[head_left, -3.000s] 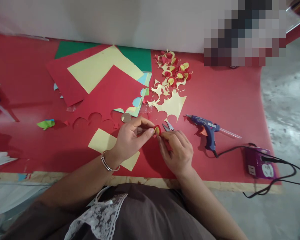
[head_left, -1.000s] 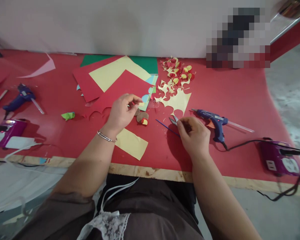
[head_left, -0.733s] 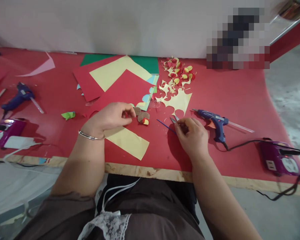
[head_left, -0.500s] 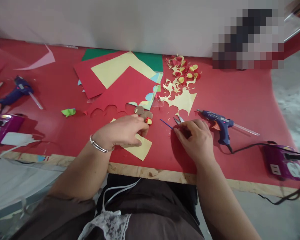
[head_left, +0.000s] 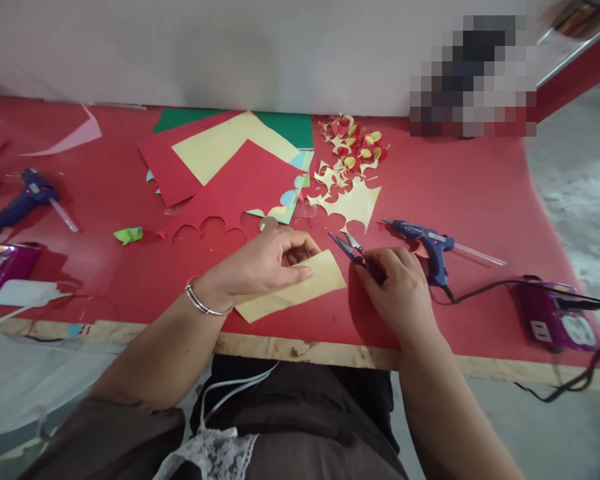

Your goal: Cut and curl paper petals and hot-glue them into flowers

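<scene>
My left hand (head_left: 267, 267), with a silver bangle at the wrist, pinches a pale yellow paper strip (head_left: 280, 301) between thumb and fingers. The strip is tilted, its right end raised toward my other hand. My right hand (head_left: 397, 280) is closed around small scissors (head_left: 354, 244), whose blades point away from me and stand apart. A thin blue stick (head_left: 341, 244) lies alongside the blades, its near end at my right fingers. Part of a brown disc (head_left: 269, 224) shows just beyond my left hand. The scissors' handles are hidden in my palm.
Red sheets (head_left: 245, 180) with scalloped cutouts lie beyond my hands. Yellow scraps (head_left: 355, 201) and folded red-yellow pieces (head_left: 365, 150) lie behind the scissors. Glue guns rest at right (head_left: 433, 245) and left (head_left: 27, 197). A corded purple power block (head_left: 555, 313) stands at right.
My left hand has lifted and turned the yellow strip, moving it rightward. It now covers the small red-yellow piece. The scissors' blades and blue stick have come closer together. The view has shifted slightly.
</scene>
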The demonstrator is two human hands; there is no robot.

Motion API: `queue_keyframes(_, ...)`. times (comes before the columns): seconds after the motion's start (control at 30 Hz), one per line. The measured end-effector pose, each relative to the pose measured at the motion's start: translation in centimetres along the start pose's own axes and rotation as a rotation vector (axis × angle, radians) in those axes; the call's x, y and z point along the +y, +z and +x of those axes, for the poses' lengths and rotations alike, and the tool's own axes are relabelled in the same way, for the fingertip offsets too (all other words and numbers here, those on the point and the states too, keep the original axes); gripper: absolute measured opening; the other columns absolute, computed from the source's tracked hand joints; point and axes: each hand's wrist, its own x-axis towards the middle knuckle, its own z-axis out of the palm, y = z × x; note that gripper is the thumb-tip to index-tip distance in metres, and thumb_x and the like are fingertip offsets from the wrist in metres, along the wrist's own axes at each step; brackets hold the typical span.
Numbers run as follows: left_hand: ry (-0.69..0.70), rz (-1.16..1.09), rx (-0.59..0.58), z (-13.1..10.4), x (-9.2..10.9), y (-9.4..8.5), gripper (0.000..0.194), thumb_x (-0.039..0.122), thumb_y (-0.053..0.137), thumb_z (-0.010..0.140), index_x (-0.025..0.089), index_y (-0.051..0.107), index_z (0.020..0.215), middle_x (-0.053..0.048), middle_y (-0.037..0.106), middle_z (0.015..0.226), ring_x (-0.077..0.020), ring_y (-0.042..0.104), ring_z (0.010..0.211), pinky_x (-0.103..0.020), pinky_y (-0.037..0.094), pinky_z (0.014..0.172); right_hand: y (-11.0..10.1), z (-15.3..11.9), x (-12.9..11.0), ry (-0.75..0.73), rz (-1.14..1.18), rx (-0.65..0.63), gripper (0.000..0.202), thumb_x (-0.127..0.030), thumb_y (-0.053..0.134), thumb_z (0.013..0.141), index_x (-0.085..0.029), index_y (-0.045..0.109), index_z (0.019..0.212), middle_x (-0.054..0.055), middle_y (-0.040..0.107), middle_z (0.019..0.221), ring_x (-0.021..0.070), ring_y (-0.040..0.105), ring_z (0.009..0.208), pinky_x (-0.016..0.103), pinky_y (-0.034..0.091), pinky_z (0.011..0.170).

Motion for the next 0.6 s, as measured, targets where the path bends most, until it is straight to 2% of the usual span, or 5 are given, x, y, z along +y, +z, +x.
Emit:
queue_keyframes(0.13, -0.041, -0.14, -0.134, 0.8, -0.4, 2.3, 0.019, 0.035, 0.07, 0.09, 0.017, 0.065, 0.086, 0.003, 0.056, 0.073, -0.0102, 0.048, 0.065, -0.025, 0.042, 0.063, -0.1, -0.2, 0.8, 0.024, 0.028, -0.041, 0.011, -0.032, 0.066, 0.098, -0.022, 0.069, 0.096, 0.01, 0.068, 0.1, 0.0296, 0.063, 0.095, 0.045, 0.051, 0.089)
queue_keyframes(0.3, -0.107, -0.199, -0.023, 2.1, -0.9, 4.7, 0.033, 0.042, 0.073, 0.086, 0.02, 0.052, 0.076, 0.005, 0.044, 0.069, -0.0104, 0.041, 0.064, -0.024, 0.034, 0.058, -0.6, 0.0, 1.2, 0.075, 0.103, -0.065, 0.016, -0.036, 0.066, 0.096, -0.023, 0.066, 0.087, 0.009, 0.069, 0.092, 0.0281, 0.063, 0.091, 0.042, 0.049, 0.085)
queue_keyframes(0.4, -0.104, -0.221, 0.077, 2.8, -0.3, 4.5, 0.032, 0.036, 0.069, 0.086, 0.021, 0.046, 0.071, 0.007, 0.037, 0.065, -0.0093, 0.033, 0.06, -0.024, 0.028, 0.055, -1.6, 0.2, 1.1, 0.19, 0.235, -0.079, 0.017, -0.038, 0.066, 0.095, -0.023, 0.065, 0.088, 0.006, 0.071, 0.089, 0.0239, 0.064, 0.082, 0.037, 0.048, 0.076)
queue_keyframes(0.47, -0.083, -0.228, 0.137, 3.4, 0.1, 3.9, 0.027, 0.032, 0.067, 0.086, 0.021, 0.047, 0.071, 0.007, 0.037, 0.063, -0.0089, 0.031, 0.057, -0.024, 0.026, 0.054, -2.4, 0.5, 0.9, 0.279, 0.353, -0.094, 0.019, -0.041, 0.067, 0.095, -0.023, 0.065, 0.09, 0.004, 0.071, 0.085, 0.0194, 0.06, 0.073, 0.033, 0.045, 0.07)
queue_keyframes(0.6, 0.021, -0.18, 0.28, 4.5, 0.1, 2.6, 0.016, 0.029, 0.067, 0.081, 0.02, 0.055, 0.076, 0.005, 0.047, 0.064, -0.01, 0.039, 0.059, -0.024, 0.03, 0.055, -3.4, 1.7, 0.1, 0.379, 0.56, -0.065, 0.02, -0.042, 0.066, 0.097, -0.023, 0.061, 0.09, -0.004, 0.056, 0.07, 0.0133, 0.045, 0.06, 0.029, 0.035, 0.06)
